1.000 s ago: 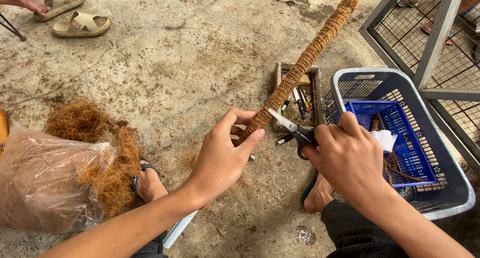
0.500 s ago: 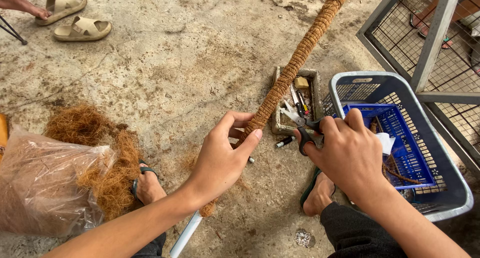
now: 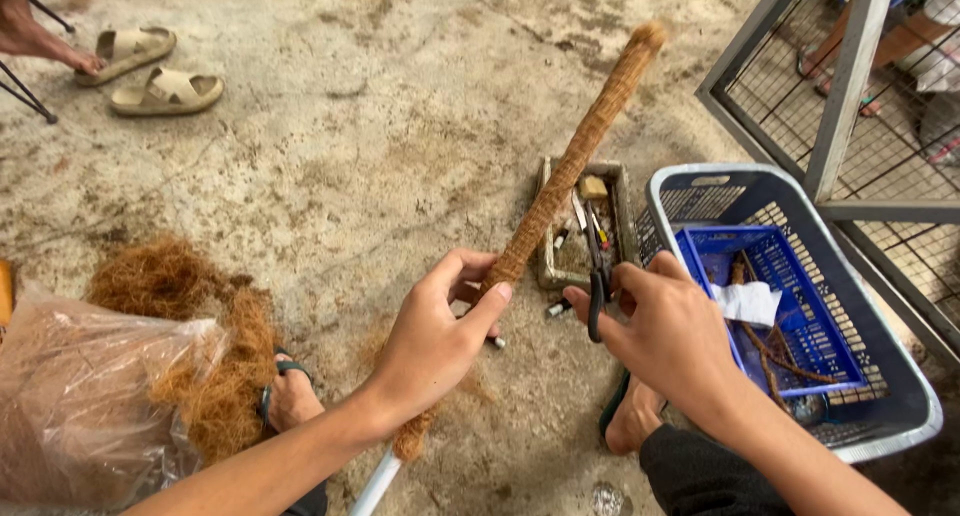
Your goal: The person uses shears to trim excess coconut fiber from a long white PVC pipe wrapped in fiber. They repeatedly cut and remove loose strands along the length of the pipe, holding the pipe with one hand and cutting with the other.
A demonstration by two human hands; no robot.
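Note:
A long pole wrapped in brown coir fibre [image 3: 575, 161] slants from the lower middle up to the right, its bare white end [image 3: 376, 484] showing at the bottom. My left hand [image 3: 432, 341] grips the pole around its lower part. Beside it, my right hand [image 3: 672, 328] holds a pair of dark-handled scissors [image 3: 596, 266] with the blades pointing up, away from the pole. My sandalled feet [image 3: 290, 396] rest on the concrete floor on either side.
A small shallow tray of tools [image 3: 590, 226] lies on the floor behind the scissors. A blue plastic basket [image 3: 900, 396] with an inner blue crate stands at right, before a metal mesh frame [image 3: 850, 96]. Loose coir [image 3: 200, 326] and a plastic bag [image 3: 70, 406] sit at left. Sandals [image 3: 165, 91] lie far left.
My right hand has swung the scissors from pointing left at the pole to pointing upward, clear of it. My left hand keeps its grip on the pole.

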